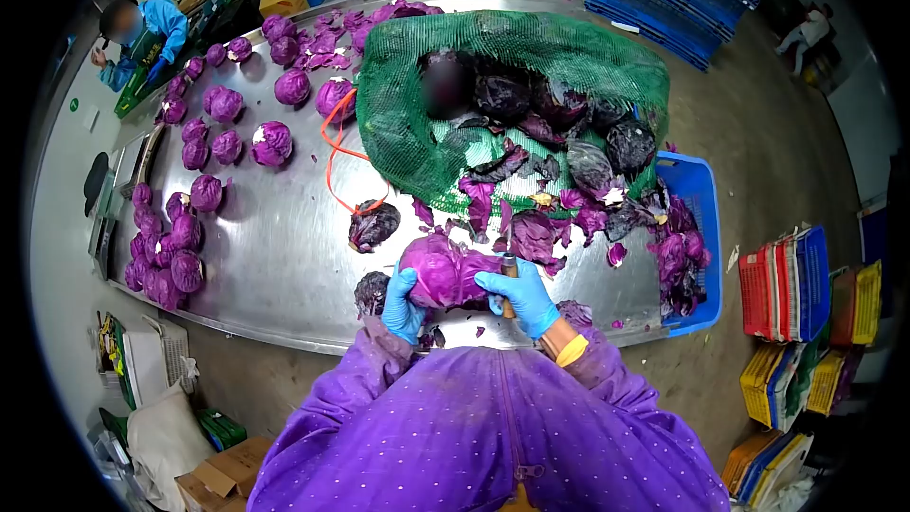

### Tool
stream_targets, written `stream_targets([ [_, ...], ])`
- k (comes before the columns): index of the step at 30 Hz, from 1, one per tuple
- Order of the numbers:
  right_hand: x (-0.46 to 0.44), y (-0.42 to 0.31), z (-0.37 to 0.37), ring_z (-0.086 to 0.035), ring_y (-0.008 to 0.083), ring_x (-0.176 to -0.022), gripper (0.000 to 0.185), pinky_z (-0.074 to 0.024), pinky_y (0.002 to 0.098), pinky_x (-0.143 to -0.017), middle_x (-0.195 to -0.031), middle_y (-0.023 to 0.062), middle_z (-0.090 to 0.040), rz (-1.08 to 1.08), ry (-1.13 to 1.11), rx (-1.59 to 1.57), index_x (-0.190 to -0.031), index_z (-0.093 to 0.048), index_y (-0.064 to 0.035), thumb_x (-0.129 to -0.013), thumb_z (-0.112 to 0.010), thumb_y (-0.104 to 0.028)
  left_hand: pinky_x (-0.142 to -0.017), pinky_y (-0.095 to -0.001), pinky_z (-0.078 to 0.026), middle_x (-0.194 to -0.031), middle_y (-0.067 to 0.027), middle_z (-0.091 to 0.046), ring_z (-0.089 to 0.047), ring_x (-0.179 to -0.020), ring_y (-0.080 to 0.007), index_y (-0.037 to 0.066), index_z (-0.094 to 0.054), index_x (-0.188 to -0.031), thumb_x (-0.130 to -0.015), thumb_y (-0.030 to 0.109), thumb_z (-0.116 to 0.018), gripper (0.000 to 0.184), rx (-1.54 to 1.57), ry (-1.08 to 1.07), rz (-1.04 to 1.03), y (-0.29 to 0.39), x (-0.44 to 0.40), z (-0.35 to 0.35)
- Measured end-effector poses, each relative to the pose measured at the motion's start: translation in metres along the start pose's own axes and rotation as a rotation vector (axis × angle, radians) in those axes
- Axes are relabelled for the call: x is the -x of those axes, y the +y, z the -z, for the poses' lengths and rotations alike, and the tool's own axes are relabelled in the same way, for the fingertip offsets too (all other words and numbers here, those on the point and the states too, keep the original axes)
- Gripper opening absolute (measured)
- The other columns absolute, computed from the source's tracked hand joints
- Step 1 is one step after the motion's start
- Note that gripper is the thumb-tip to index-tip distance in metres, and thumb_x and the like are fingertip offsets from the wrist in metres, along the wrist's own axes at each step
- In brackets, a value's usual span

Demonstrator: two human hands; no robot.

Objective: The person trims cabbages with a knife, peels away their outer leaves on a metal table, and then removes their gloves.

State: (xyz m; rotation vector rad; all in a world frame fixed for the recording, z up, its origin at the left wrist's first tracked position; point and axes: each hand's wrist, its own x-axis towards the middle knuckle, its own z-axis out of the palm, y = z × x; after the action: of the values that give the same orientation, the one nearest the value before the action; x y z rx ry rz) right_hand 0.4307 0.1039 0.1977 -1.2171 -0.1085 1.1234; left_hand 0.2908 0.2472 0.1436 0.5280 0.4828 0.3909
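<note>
Both my hands wear blue gloves. My left hand (403, 308) is closed round the left side of a purple cabbage (431, 267) at the table's near edge. In my right hand (523, 296) is a knife, its brown wooden handle (509, 286) upright; the blade cannot be made out. The fingers of that hand also touch a loosened outer leaf (469, 273) on the cabbage's right side. Dark unpeeled cabbages lie just beyond and beside my hands, among torn leaves (479, 204).
A green mesh sack (398, 85) with dark cabbages lies across the metal table (284, 275). Peeled cabbages (272, 143) stand at left. A blue crate (703, 228) of leaves is at right. An orange cord (332, 147) loops beside the sack. A co-worker (156, 28) is at the far left.
</note>
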Motion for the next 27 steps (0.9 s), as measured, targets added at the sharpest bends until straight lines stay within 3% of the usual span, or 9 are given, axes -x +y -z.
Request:
stream_targets([
  [3, -0.001, 0.001, 0.021, -0.050, 0.0116, -0.039, 0.010, -0.0371, 0.0233, -0.035, -0.058, 0.0004, -0.053, 0.012, -0.054, -0.393, -0.082, -0.057, -0.0068, -0.079, -0.065, -0.012, -0.103, -0.0522, -0.036, -0.139, -0.0166, -0.035, -0.038, -0.126, -0.0349, 0.008, -0.029, -0.138, -0.084, 0.040, -0.057, 0.068, 0.274, -0.069, 0.036, -0.012, -0.005, 0.001],
  [7, -0.021, 0.008, 0.079, -0.053, 0.0090, -0.052, 0.026, -0.0412, 0.0232, -0.042, -0.071, 0.0008, -0.057, 0.016, 0.351, 0.306, -0.095, -0.055, -0.0028, -0.079, -0.069, -0.018, -0.100, -0.0591, -0.035, -0.138, -0.0165, -0.036, -0.039, -0.124, -0.0377, 0.012, -0.030, -0.138, -0.081, 0.054, -0.051, 0.074, 0.420, -0.015, 0.087, 0.001, -0.008, -0.008],
  [8, -0.023, 0.013, 0.094, -0.061, 0.0159, -0.079, 0.047, -0.0499, 0.0264, -0.064, -0.095, 0.0092, -0.061, 0.067, 0.434, 0.505, -0.113, -0.052, 0.0036, -0.077, -0.072, -0.019, -0.100, -0.0606, -0.034, -0.137, -0.0164, -0.037, -0.039, -0.124, -0.0383, 0.013, -0.031, -0.138, -0.080, 0.058, -0.049, 0.075, 0.425, -0.002, 0.094, 0.007, -0.010, -0.011],
  [10, -0.026, 0.011, 0.097, -0.049, 0.0223, -0.114, 0.071, -0.0384, 0.0312, -0.096, -0.126, 0.0157, -0.050, 0.297, 0.474, 0.554, -0.131, -0.039, 0.0047, -0.074, -0.075, -0.019, -0.092, -0.0542, -0.042, -0.136, -0.0157, -0.039, -0.043, -0.120, -0.0367, 0.014, -0.032, -0.137, -0.081, 0.060, -0.044, 0.074, 0.451, -0.037, 0.154, 0.016, -0.009, -0.011],
  [12, -0.027, 0.006, 0.087, -0.053, 0.0186, -0.108, 0.059, -0.0404, 0.0303, -0.094, -0.120, 0.0119, -0.056, 0.478, 0.497, 0.600, -0.125, -0.048, 0.0017, -0.075, -0.073, -0.019, -0.083, -0.0466, -0.049, -0.134, -0.0157, -0.042, -0.047, -0.117, -0.0349, 0.013, -0.033, -0.136, -0.083, 0.061, -0.040, 0.073, 0.565, -0.173, 0.261, 0.022, -0.007, -0.002],
  [15, -0.024, -0.008, 0.074, -0.058, 0.0116, -0.089, 0.037, -0.0482, 0.0248, -0.074, -0.102, 0.0051, -0.062, 0.098, 0.325, 0.414, -0.111, -0.059, -0.0037, -0.079, -0.070, -0.019, -0.073, -0.0354, -0.051, -0.133, -0.0136, -0.042, -0.054, -0.106, -0.0304, 0.010, -0.030, -0.137, -0.084, 0.053, -0.048, 0.071, 0.598, 0.049, 0.233, 0.027, -0.007, 0.014],
  [17, -0.026, 0.007, 0.084, -0.054, 0.0044, -0.064, 0.023, -0.0395, 0.0185, -0.044, -0.086, -0.0008, -0.062, 0.101, 0.293, 0.302, -0.101, -0.063, -0.0084, -0.082, -0.066, -0.021, -0.078, -0.0376, -0.049, -0.131, -0.0149, -0.044, -0.053, -0.107, -0.0312, 0.008, -0.034, -0.135, -0.082, 0.049, -0.052, 0.069, 0.637, 0.168, 0.210, 0.045, -0.020, 0.046],
  [23, -0.017, 0.006, 0.103, -0.045, 0.0062, -0.049, 0.027, -0.0376, 0.0201, -0.040, -0.074, 0.0006, -0.055, 0.118, 0.419, 0.114, -0.104, -0.051, -0.0091, -0.087, -0.062, -0.026, -0.092, -0.0441, -0.045, -0.123, -0.0188, -0.051, -0.050, -0.112, -0.0335, 0.001, -0.045, -0.126, -0.077, 0.035, -0.065, 0.063, 0.975, 0.532, -0.223, 0.125, -0.043, 0.156],
  [27, -0.025, 0.014, 0.131, -0.048, 0.0071, -0.049, 0.027, -0.0411, 0.0198, -0.044, -0.078, 0.0027, -0.057, 0.276, 0.384, 0.109, -0.109, -0.054, -0.0060, -0.090, -0.055, -0.025, -0.090, -0.0418, -0.047, -0.132, -0.0176, -0.045, -0.047, -0.120, -0.0324, 0.004, -0.037, -0.134, -0.081, 0.046, -0.058, 0.071, 0.468, 0.512, -0.357, 0.115, -0.061, 0.106],
])
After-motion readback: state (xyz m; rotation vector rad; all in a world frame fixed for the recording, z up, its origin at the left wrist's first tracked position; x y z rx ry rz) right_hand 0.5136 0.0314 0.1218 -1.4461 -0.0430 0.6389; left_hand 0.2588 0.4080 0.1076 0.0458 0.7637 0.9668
